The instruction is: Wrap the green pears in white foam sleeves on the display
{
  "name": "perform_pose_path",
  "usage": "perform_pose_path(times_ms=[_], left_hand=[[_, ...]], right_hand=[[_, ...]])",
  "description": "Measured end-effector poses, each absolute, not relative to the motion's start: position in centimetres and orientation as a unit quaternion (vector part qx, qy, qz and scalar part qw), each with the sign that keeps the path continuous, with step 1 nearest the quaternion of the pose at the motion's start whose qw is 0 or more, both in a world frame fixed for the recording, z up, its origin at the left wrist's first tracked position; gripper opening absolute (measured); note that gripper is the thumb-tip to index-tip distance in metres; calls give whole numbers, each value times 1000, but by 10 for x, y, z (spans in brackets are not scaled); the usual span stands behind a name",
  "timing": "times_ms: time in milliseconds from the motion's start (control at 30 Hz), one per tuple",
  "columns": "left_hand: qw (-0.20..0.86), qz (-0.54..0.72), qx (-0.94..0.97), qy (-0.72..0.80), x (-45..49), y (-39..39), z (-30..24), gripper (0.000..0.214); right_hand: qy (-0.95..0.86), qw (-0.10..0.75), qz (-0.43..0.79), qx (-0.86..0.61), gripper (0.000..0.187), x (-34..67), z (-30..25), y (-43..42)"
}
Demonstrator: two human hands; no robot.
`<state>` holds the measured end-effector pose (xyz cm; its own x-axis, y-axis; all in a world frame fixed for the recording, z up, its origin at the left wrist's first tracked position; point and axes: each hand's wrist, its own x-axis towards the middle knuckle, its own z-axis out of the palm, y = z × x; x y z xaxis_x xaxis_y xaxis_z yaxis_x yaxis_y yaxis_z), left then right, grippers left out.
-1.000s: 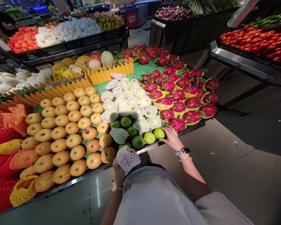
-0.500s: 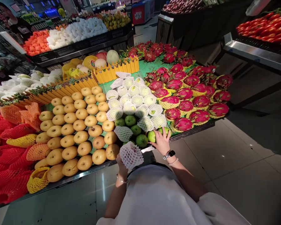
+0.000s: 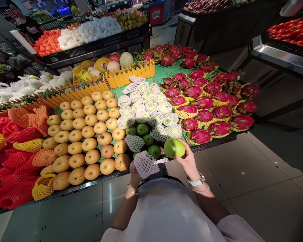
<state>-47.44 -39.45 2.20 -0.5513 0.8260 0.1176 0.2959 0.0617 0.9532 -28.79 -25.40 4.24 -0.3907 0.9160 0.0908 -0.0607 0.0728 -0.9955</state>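
My right hand [image 3: 188, 161] is closed round a green fruit [image 3: 174, 148], its kind unclear, lifted above the front edge of the display. A white foam net sleeve [image 3: 145, 164] is in my left hand [image 3: 134, 175], whose fingers are partly hidden behind it. Between and beyond the hands lie several bare green fruits [image 3: 154, 151] in shade, with one net-wrapped fruit [image 3: 134, 143] beside them. Further back, rows of pale green fruits in white nets [image 3: 150, 108] rest on green matting.
Tan round pears [image 3: 89, 144] fill the stand to the left, beyond them red foam nets [image 3: 17, 168]. Dragon fruits [image 3: 200, 136] lie on the right. The metal front edge [image 3: 164, 160] runs near my body. A person [image 3: 25, 25] stands at the far left.
My right hand has picked up a green fruit from the front of the display and raised it toward me. The left hand still holds the foam net sleeve. The view has shifted slightly.
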Motion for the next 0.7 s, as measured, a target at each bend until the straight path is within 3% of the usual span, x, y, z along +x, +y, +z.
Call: perform_pose_path(times_ms=[167, 267, 433, 700], left_hand=[[203, 545, 503, 639, -473, -377, 35, 43], [158, 501, 603, 601, -476, -373, 44, 28], [144, 461, 675, 558, -472, -372, 54, 19], [284, 435, 633, 574, -465, -360, 84, 70]], right_hand=[[-460, 365, 750, -304, 63, -306, 44, -272], [-453, 357, 762, -296, 55, -311, 38, -273], [-488, 324, 765, -266, 60, -310, 34, -275], [-524, 326, 752, -232, 68, -299, 31, -275]])
